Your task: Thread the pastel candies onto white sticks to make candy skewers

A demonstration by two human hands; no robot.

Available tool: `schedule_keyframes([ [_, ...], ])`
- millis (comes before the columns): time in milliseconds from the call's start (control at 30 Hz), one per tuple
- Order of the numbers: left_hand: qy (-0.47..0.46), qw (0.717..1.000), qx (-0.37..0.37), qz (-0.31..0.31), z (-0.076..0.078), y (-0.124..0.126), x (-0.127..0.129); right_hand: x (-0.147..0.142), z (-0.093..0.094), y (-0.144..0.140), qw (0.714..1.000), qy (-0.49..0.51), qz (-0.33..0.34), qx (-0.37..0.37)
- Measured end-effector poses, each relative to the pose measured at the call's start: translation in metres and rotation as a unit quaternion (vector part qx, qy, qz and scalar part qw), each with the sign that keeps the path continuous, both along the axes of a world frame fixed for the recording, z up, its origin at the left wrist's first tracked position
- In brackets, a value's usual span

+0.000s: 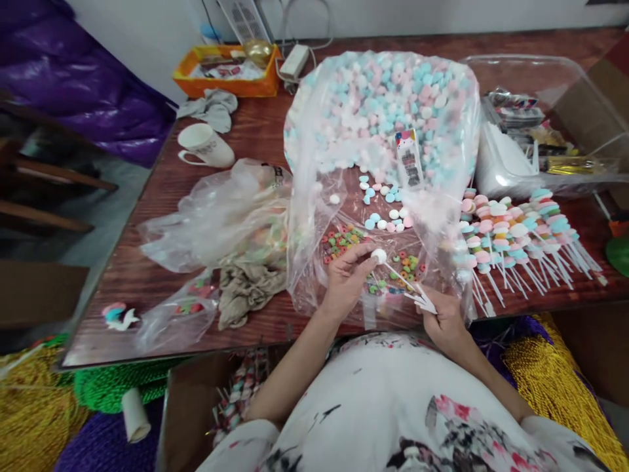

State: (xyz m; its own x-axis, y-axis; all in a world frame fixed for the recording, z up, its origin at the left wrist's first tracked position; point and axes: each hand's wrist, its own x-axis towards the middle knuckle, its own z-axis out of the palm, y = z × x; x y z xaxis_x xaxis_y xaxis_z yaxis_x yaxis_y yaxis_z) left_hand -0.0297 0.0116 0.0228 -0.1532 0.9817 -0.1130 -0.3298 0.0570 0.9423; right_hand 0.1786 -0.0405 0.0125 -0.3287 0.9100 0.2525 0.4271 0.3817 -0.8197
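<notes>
My left hand [345, 278] pinches a white round candy [379, 255] at the tip of a white stick [399, 276]. My right hand [445, 316] grips a small bunch of white sticks [421, 299], that stick among them, near the table's front edge. Both hands rest over a clear plastic bag [314, 216] lying open on the wooden table [147, 196]. Small coloured ring candies [344, 239] lie loose by my hands. Farther back the bag is heaped with pink, blue and white round candies [378, 98].
Finished candy sticks [515, 236] lie in a row at the right. A clear box [550, 124] of packets stands behind them. At the left are crumpled bags [216, 223], a brown cloth [248, 292], a white mug [204, 145] and an orange tray [226, 69].
</notes>
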Motion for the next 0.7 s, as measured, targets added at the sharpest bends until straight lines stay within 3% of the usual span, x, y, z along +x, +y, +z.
schedule_keyframes([
  [167, 0.096, 0.992, 0.08, 0.026, -0.004, -0.006, -0.006, -0.003, -0.01, -0.004, 0.999, -0.026, 0.0, 0.022],
  [333, 0.192, 0.963, 0.187, 0.036, -0.002, -0.01, -0.004, -0.003, -0.016, -0.008, 0.999, -0.039, -0.013, 0.014],
  [700, 0.203, 0.938, 0.272, 0.063, -0.006, -0.01, -0.007, -0.015, -0.017, -0.014, 1.0, 0.018, -0.015, 0.003],
])
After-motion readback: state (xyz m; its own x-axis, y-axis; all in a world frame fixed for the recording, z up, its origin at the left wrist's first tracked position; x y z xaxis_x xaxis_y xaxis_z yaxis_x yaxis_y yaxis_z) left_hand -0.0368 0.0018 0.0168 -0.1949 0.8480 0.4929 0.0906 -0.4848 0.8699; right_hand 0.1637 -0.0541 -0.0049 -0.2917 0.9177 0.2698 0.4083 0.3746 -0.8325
